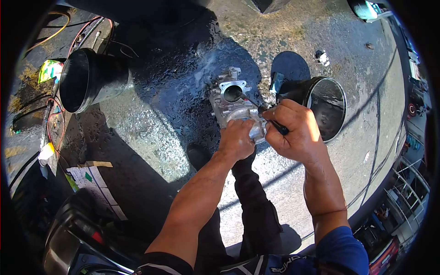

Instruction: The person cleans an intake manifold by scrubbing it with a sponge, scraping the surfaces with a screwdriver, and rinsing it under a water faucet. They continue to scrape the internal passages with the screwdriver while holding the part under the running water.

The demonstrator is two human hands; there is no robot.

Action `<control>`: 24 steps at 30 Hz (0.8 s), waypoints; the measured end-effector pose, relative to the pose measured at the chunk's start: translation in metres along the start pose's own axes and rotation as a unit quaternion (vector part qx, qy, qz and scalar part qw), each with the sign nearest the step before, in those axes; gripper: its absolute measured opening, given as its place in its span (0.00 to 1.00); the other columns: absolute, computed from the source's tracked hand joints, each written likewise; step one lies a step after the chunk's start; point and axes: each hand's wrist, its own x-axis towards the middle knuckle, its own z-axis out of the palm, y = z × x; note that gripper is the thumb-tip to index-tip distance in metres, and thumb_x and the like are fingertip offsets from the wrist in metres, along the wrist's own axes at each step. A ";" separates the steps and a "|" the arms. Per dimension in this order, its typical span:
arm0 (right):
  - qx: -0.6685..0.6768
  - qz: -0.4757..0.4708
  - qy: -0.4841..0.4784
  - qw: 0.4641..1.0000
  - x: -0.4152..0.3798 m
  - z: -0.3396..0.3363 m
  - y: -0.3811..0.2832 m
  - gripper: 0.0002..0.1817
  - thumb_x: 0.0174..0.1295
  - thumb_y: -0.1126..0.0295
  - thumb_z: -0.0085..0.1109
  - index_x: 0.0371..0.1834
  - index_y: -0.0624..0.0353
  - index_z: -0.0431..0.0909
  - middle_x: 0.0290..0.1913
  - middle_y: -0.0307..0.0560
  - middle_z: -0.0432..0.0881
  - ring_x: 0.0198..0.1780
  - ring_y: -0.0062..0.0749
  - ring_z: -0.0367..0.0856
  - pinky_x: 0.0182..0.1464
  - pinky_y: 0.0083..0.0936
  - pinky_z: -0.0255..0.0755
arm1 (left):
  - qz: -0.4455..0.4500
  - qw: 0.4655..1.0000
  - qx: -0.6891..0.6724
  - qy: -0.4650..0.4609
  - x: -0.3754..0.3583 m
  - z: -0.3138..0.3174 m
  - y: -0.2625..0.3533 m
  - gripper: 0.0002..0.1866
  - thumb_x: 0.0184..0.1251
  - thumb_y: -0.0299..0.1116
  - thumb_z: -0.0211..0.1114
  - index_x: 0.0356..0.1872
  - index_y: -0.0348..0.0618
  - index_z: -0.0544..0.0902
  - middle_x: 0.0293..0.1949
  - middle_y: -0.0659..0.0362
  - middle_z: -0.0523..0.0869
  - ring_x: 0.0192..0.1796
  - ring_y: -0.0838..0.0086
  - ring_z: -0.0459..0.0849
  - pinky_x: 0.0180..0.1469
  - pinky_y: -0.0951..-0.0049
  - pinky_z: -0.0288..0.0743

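A cast aluminium throttle body (234, 100) with a round bore sits low in front of me, over wet, dark ground. My left hand (237, 140) is closed on its near end, fingers curled over the metal. In my right hand (293, 128) is a thin tool with a black handle (278, 127), pinched between thumb and fingers. Its slim shaft (250, 100) slants left toward the bore, and the tip is at or inside the opening. What kind of tip it has cannot be made out.
A black bucket (327, 85) lies tipped to the right, and another dark bucket (87, 82) stands at the left. Hoses and cables (57, 117) run along the left side. A printed cardboard sheet (98, 188) lies lower left. A small whitish part (323, 58) rests upper right.
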 end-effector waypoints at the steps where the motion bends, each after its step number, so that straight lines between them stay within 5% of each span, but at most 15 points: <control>1: 0.019 -0.003 -0.004 1.000 -0.001 -0.007 -0.009 0.07 0.48 0.76 0.65 0.31 0.64 0.84 0.26 0.51 0.79 0.28 0.49 0.81 0.31 0.38 0.77 | 0.001 1.000 0.000 0.011 0.001 -0.002 -0.001 0.31 0.52 0.29 0.71 0.62 0.48 0.79 0.55 0.52 0.83 0.62 0.53 0.77 0.60 0.47 0.74; 6: 0.040 -0.003 0.032 0.999 -0.009 0.009 0.028 0.05 0.49 0.76 0.65 0.30 0.63 0.84 0.26 0.51 0.81 0.29 0.47 0.82 0.32 0.39 0.77 | -0.001 1.000 -0.012 0.019 -0.006 -0.003 0.000 0.30 0.52 0.28 0.70 0.62 0.48 0.79 0.54 0.51 0.83 0.61 0.52 0.78 0.60 0.48 0.74; 24: 0.076 -0.026 0.023 0.996 -0.018 -0.007 0.001 0.11 0.44 0.81 0.62 0.34 0.64 0.83 0.28 0.51 0.82 0.27 0.43 0.82 0.30 0.34 0.76 | 0.025 0.998 -0.031 0.049 -0.006 0.005 -0.003 0.30 0.51 0.27 0.71 0.60 0.46 0.80 0.52 0.50 0.85 0.59 0.50 0.80 0.60 0.50 0.75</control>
